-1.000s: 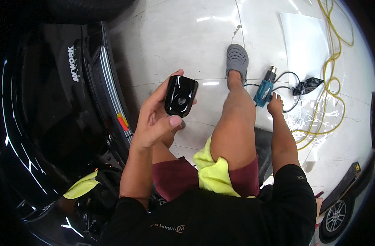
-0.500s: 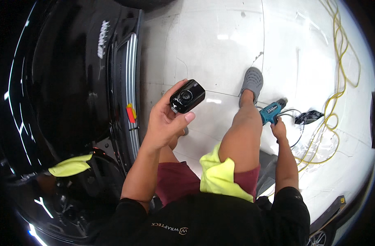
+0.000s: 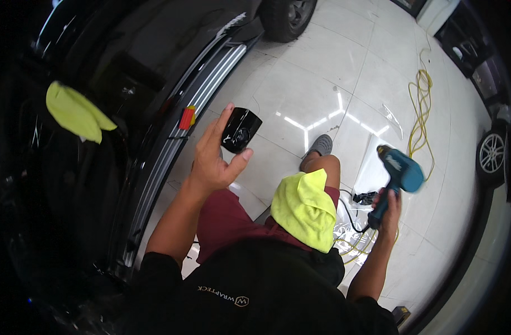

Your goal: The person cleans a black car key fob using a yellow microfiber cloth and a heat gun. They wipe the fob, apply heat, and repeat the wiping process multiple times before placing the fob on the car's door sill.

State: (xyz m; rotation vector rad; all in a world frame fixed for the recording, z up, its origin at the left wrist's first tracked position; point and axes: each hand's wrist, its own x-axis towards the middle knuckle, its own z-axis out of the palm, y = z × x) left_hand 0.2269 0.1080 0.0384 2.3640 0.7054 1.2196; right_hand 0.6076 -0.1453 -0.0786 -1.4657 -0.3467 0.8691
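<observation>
Between the thumb and fingers of my left hand (image 3: 213,162) is a small glossy black part (image 3: 243,125) with a round recess on its face. I hold it up beside the black car's side. On the right, my right hand (image 3: 390,215) is wrapped round the handle of a teal heat gun (image 3: 403,172). Its nozzle points up and away from me, and its black cord runs down toward the floor. A yellow-green cloth (image 3: 306,209) is draped over my lap at the waist of my maroon shorts.
The black car (image 3: 99,184) fills the left side. Another yellow-green cloth (image 3: 77,111) rests on it, and a red and yellow tool (image 3: 187,118) sits on its silver-striped side step (image 3: 222,67). A yellow cord (image 3: 418,117) and crumpled clear plastic (image 3: 350,230) lie on the tiled floor.
My right hand has lifted the heat gun from low beside my leg. The black part has tilted and shifted slightly left in view. My view has turned, bringing a wheel into sight ahead.
</observation>
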